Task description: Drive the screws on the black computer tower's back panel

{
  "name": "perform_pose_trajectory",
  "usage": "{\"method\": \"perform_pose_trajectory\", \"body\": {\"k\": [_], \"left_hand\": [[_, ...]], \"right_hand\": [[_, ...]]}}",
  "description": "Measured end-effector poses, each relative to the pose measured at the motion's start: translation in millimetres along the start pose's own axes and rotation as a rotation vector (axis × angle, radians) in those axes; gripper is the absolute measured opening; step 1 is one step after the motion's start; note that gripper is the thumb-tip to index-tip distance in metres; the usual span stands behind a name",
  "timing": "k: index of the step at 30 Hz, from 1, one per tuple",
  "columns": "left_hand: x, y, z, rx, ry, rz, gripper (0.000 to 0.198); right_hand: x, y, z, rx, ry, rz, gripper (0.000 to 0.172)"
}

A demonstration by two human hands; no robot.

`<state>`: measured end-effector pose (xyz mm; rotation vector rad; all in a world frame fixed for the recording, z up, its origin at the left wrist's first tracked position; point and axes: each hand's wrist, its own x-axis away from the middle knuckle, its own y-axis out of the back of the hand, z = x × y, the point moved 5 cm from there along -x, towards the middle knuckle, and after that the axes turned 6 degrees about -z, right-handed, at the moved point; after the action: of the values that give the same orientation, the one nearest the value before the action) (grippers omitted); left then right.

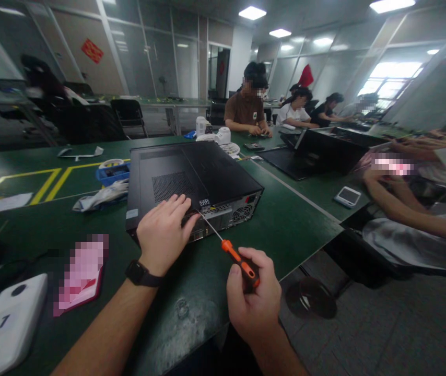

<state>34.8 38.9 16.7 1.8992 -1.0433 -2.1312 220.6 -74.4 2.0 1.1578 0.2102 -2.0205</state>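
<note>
A black computer case (215,167) lies flat on the green table, its rear side with ports and a fan grille facing me. My left hand (164,230), with a dark watch on the wrist, rests on the near left edge of the case, fingers on its top and thumb by the rear edge; whether it grips a small part is hidden. My right hand (256,292) is wrapped round the orange and black handle of a screwdriver (242,261). The screwdriver's tip reaches the rear edge of the case, close to my left thumb.
Left of the case are a blue tray (107,176), gloves (103,196), a pink object (82,274) and a white device (11,324). Behind it stand white fans (223,137). An open case (325,149) and a phone (347,197) lie right, near a person's arms. Others sit further back.
</note>
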Motion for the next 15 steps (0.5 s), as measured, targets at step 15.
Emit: {"method": "perform_pose_trajectory", "body": {"k": [15], "left_hand": [[0.3,0.4,-0.1,0.012,0.022,0.016,0.034]], "right_hand": [[25.1,10.0,-30.1,-0.118,-0.033,-0.162,0.028]]}}
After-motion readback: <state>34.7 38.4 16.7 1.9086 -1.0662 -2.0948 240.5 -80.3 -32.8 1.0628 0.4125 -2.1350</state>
